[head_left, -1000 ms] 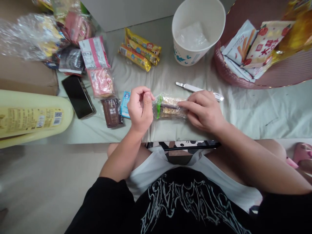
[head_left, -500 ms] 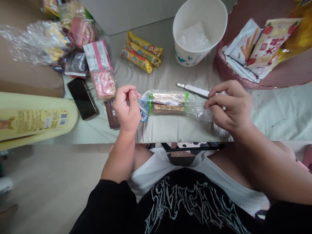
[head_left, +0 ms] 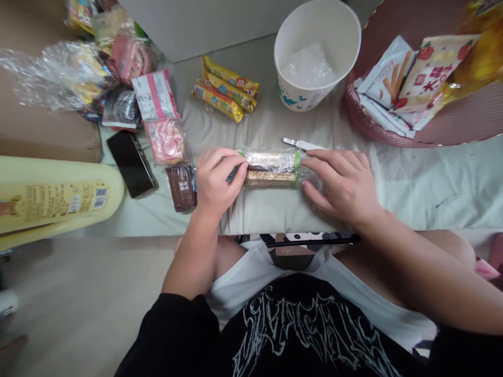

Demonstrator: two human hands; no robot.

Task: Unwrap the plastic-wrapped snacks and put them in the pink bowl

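In the head view, a clear plastic bag [head_left: 271,166] with green-edged snack bars inside lies on the cloth-covered surface in front of me. My left hand [head_left: 220,180] pinches the bag's left end between thumb and fingers. At its right end, my right hand [head_left: 341,183] rests with fingers stretched out and thumb apart, the fingertips at the plastic. A slim craft knife [head_left: 301,143] with a pale handle lies just behind the bag, its blade pointing left; my right hand partly covers the handle. Beside my left hand sits a brown packet [head_left: 182,188].
Yellow snack packets [head_left: 226,89] lie farther back. A white paper bucket [head_left: 281,78] holding clear plastic stands near a pink basket [head_left: 353,118] of snacks. To the left are a phone [head_left: 131,164], pink packets [head_left: 165,141], a pile of wrapped snacks [head_left: 129,57] and a big yellow bottle [head_left: 58,196].
Both hands have moved inward along the bag, which is no longer stretched out between them. The right hand's fingers have spread and lowered; the left has shifted right.
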